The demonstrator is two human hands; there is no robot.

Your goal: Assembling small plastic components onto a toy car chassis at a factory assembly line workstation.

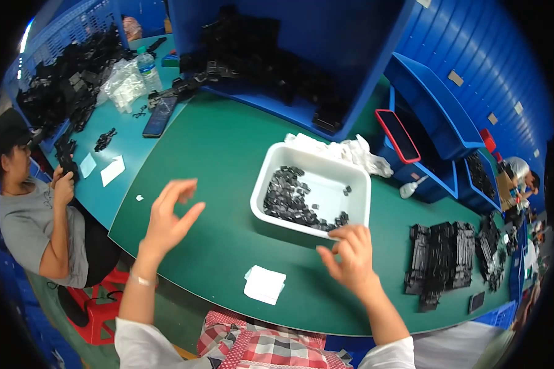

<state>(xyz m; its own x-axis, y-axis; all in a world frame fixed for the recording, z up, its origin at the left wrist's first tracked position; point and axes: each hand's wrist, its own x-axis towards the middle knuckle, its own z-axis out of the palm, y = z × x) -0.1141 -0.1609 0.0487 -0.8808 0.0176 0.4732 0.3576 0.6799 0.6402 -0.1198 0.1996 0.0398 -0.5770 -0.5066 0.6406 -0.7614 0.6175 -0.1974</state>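
Note:
A white plastic tray (332, 200) stands on the green tabletop, with many small black plastic pieces (283, 194) heaped mostly along its left side and front. My right hand (351, 255) is at the tray's front right corner. Its fingers are bent and its thumb stands apart, with nothing visible between them. Whether the fingertips touch the rim I cannot tell. Well left of the tray, my left hand (168, 215) hovers over the table, thumb and fingers spread and holding nothing. A folded white paper (264, 284) lies near the table's front edge, between my forearms.
White cloth (357, 154) bunches behind the tray. A blue bin (375, 61) of dark parts rises at the back. At right are blue boxes (437, 98), a red-framed phone (398, 135) and stacked black parts (442, 255). A co-worker (43, 227) sits at left, holding a black part.

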